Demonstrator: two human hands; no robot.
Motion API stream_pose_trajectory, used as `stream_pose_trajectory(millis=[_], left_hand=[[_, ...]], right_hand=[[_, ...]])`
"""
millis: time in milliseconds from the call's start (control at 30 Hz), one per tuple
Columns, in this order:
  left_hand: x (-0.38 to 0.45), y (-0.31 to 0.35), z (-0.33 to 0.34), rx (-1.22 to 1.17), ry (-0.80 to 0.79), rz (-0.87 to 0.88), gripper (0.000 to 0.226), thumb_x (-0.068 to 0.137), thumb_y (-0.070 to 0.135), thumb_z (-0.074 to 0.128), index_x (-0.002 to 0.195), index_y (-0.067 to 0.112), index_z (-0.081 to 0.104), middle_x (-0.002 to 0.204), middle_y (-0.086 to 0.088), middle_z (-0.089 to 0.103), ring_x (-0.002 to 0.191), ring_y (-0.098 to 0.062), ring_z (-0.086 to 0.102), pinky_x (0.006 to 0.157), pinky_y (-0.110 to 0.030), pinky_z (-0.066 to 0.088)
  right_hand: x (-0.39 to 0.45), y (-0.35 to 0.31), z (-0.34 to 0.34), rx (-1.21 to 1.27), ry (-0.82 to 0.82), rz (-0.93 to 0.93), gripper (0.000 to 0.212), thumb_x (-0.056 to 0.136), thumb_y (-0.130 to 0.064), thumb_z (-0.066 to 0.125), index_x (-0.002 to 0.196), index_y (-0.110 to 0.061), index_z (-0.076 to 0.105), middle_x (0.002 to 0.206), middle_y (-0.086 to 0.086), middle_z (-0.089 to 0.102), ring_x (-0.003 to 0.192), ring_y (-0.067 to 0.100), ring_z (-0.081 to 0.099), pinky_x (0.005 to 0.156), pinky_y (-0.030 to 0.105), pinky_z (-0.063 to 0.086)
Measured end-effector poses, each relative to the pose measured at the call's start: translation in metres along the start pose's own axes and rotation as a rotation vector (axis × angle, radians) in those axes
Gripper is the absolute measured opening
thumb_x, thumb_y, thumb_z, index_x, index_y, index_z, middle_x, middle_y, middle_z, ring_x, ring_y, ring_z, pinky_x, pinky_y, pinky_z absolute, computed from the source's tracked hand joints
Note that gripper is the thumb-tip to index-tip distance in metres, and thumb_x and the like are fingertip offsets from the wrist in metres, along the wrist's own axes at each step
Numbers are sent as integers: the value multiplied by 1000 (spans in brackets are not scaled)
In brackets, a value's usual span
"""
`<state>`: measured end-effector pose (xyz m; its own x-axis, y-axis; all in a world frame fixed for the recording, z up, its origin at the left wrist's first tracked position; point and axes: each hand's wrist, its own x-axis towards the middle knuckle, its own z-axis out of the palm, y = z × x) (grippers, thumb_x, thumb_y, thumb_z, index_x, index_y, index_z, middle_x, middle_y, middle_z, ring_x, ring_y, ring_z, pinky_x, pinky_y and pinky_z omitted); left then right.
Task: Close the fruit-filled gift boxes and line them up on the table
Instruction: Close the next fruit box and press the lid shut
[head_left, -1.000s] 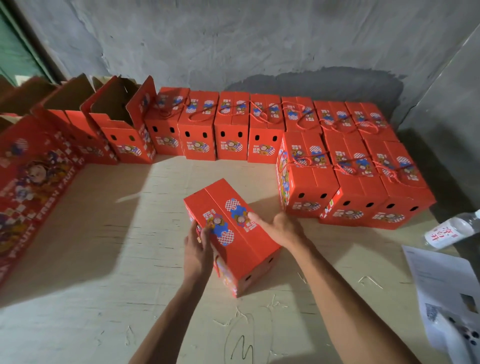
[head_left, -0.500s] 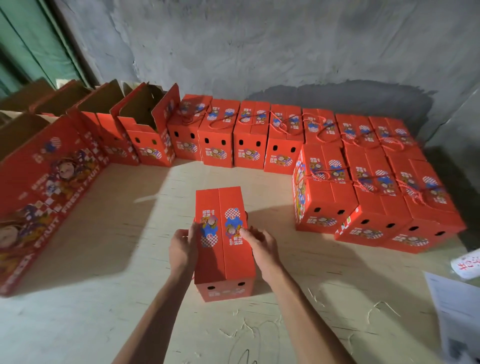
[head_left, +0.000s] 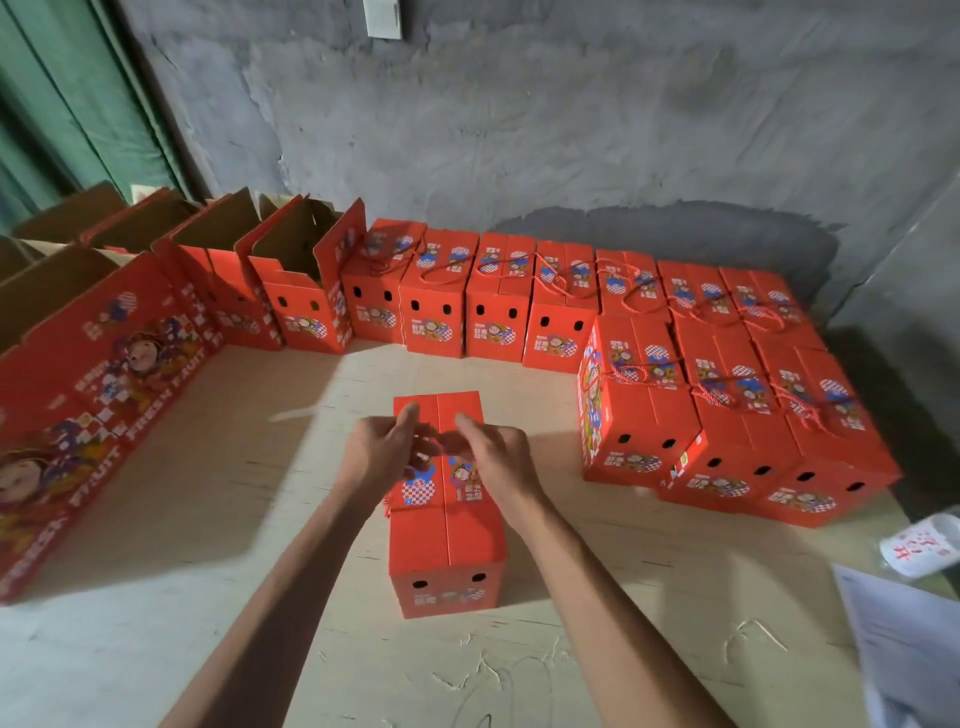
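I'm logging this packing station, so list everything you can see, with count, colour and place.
Gift box being worked on: one, red, table centre, flaps closed.
Closed gift boxes: at least ten, red with rope handles, back row and right cluster.
Open gift boxes: several, red outside, brown inside, back left.
Large carton: one, red, left edge.
Bottle: one, clear with a white label, right edge.
Paper sheet: white, lower right.
Table: one, pale wood.
Hands: left and right, over the centre box's top; grip blurred.

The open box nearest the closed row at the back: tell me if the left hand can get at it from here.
Probably yes. The left hand is over the centre box, and only bare table lies between it and the open box; it would mean a long forward stretch.
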<state>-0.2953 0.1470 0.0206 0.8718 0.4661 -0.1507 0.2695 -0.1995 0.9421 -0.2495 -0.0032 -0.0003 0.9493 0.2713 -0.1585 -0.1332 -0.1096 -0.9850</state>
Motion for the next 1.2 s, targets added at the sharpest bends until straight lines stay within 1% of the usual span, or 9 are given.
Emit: stream_pose_trajectory(millis=[67, 167, 333, 467, 567, 667, 800, 1000, 1200], left_hand=[[-3, 20, -1, 20, 10, 81, 44, 106, 32, 50, 85, 5, 78, 71, -8, 76, 66, -27, 71, 58, -34, 55], [-9, 36, -5, 118, 27, 194, 44, 102, 29, 52, 79, 1, 76, 70, -14, 73, 73, -34, 71, 68, -44, 57], [-16, 23, -12, 267, 77, 318, 50, 103, 25, 56, 54, 16, 61, 53, 3, 62, 48, -7, 53, 50, -22, 38], [-15, 9, -18, -145, 70, 161, 31, 102, 21, 57, 79, 28, 76, 82, -8, 76, 81, -21, 74, 77, -42, 61], [-12, -11, -16, -62, 146, 102, 29, 105, 22, 52, 102, 37, 77, 117, -12, 75, 103, -11, 71, 83, -32, 55], [-12, -33, -9, 99, 148, -67, 43, 108, 34, 44, 141, 10, 58, 145, -10, 58, 135, -26, 53, 104, -33, 43], [-20, -47, 10, -72, 43, -183, 36, 109, 36, 40, 100, 13, 66, 96, -8, 73, 94, -29, 70, 85, -46, 56], [-11, -45, 32, -180, 16, -229, 45, 112, 33, 35, 148, 12, 51, 133, -15, 66, 120, -30, 64, 107, -48, 50], [15, -20, 57, -175, -10, -183, 36, 110, 21, 38, 135, 12, 63, 128, -10, 66, 116, -24, 64, 100, -33, 49]], right_hand=[[-1, -18, 7, 57, -122, 21, 48, 104, -45, 55, 89, -6, 80, 84, 12, 78, 83, 28, 76, 72, 27, 60], [-4, -28, 15, -55, -198, 27, 72, 101, -70, 34, 59, -23, 69, 60, 4, 68, 62, 10, 67, 67, 19, 52], [-8, -32, 31, -40, -209, 61, 70, 99, -70, 39, 70, -20, 77, 68, 3, 75, 64, 14, 73, 67, 28, 56], [-3, -32, 39, -41, -13, -15, 44, 101, -41, 57, 76, -9, 76, 66, 9, 72, 60, 21, 69, 70, 43, 62], [2, -36, 42, -92, 50, -62, 42, 103, -33, 55, 69, -13, 71, 49, -4, 59, 49, 13, 59, 58, 31, 54], [1, -41, 45, -91, 63, -115, 42, 104, -30, 51, 70, -11, 68, 47, -2, 57, 45, 12, 56, 50, 22, 47], [6, -46, 44, -72, 122, -155, 42, 103, -23, 52, 67, -6, 67, 47, 0, 58, 44, 10, 59, 48, 18, 48], [11, -58, 28, -46, 173, -178, 44, 104, -27, 52, 67, -10, 68, 48, -2, 59, 47, 14, 61, 50, 22, 48], [30, -82, -2, -13, 169, -200, 45, 106, -30, 53, 80, 3, 70, 54, 5, 60, 46, 13, 60, 45, 25, 46]])
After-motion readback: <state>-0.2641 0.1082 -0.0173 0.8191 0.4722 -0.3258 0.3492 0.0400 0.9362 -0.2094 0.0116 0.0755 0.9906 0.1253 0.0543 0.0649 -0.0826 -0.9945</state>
